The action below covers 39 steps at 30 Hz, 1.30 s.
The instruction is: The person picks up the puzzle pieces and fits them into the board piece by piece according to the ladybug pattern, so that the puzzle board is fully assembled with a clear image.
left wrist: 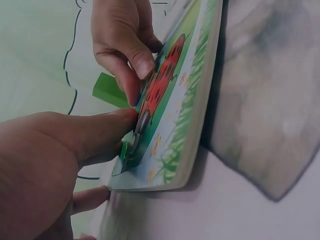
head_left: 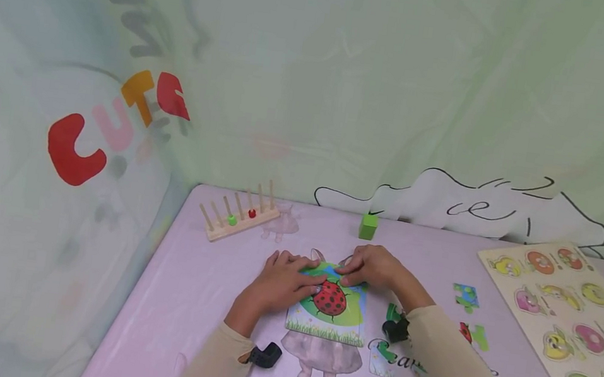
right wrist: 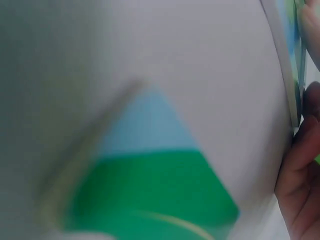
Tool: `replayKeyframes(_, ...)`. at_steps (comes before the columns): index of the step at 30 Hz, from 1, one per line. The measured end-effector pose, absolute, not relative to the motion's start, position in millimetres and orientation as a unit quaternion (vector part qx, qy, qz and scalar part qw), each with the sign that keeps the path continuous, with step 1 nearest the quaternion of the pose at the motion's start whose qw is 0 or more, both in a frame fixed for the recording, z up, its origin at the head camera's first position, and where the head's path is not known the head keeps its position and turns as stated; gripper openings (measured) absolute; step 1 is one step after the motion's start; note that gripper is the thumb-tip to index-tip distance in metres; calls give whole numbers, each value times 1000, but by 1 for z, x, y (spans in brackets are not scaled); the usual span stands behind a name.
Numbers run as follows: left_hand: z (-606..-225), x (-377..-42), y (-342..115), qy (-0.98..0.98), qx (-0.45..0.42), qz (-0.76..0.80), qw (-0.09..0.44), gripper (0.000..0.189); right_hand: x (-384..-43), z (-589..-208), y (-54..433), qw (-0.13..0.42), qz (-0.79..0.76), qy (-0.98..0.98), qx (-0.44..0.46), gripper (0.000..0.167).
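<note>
One loosely spread left hand (head_left: 279, 282) and a curled right hand (head_left: 377, 267) (pinching? can't tell) touch this rectangular green ladybug puzzle board (head_left: 331, 307), probably light, stiff, edge-grabbable.

Pcs (head_left: 466, 297) R of puzzle (head_left: 328, 310), block (head_left: 368, 227) behind.

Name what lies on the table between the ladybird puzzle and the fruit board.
In the head view, loose puzzle pieces lie there; the right sleeve and black wrist device cross that stretch, partly hiding it.
</note>
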<state>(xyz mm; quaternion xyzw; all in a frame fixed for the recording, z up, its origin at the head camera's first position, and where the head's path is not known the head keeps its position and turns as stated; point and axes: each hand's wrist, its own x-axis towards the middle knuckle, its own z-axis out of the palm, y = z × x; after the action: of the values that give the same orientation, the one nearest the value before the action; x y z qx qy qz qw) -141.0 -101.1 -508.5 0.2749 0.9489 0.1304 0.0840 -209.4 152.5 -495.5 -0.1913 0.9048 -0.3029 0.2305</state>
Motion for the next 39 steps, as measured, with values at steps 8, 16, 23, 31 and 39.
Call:
replayKeyframes(8,-505,-140,-104,945,273,131,126,43,-211,-495,154,231,-308,903,-192,21)
replayKeyframes(16,-492,-134,-96,946,256,100,170,46,-211,-495,155,228,-310,905,-184,20)
replayKeyframes(23,-492,-133,-96,950,251,88,163,44,-210,-498,158,219,-326,899,-196,21)
replayKeyframes(31,-503,-140,-93,957,251,113,91,34,-203,-491,171,196,-321,898,-227,21)
replayKeyframes(39,-508,-146,-82,970,211,120,26,25,-189,-484,202,170,-327,903,-219,20)
